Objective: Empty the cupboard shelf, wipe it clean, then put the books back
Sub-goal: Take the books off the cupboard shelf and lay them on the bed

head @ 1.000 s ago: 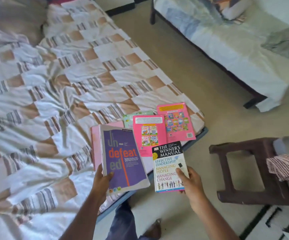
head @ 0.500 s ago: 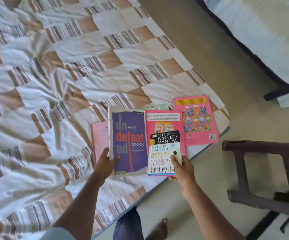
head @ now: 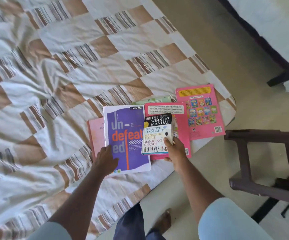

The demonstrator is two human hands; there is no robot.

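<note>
On the near corner of the bed (head: 57, 87), over its checked and striped sheet, the books lie spread flat. Nearest that corner's left side is the purple notebook (head: 128, 135) printed "undefeated", face up on the sheet and overlapping a pale pink book (head: 96, 134) to its left; only a narrow strip of that pink book shows, and its title is cut off. The left hand (head: 105, 160) rests on the notebook's lower left corner, fingers fairly straight and pressing down on the cover rather than curling round it.

Just right of the notebook, touching or slightly over its edge, sits the Winner's Manual (head: 156, 135), a small thick book. The right hand (head: 174, 149) grips its lower right corner, thumb on the cover and fingers hidden underneath; a small dark mark by the thumb is too small to make out. Whether the book rests fully or is a little raised, I cannot tell.

Under the manual lies a pink activity book (head: 181, 129), back cover up, mostly covered. Beyond it a green book (head: 155, 101) peeks out, only its top edge visible. Farther right, at the bed's very corner, a second pink activity book (head: 200, 111) shows its whole back cover with small thumbnails and a barcode.

Right of the bed, on the pale floor (head: 209, 161), stands a dark brown stool (head: 268, 161), cut off by the frame. Another bed (head: 270, 23) crosses the top right. Below, a bare foot (head: 164, 220) and dark trouser leg are partly seen.
</note>
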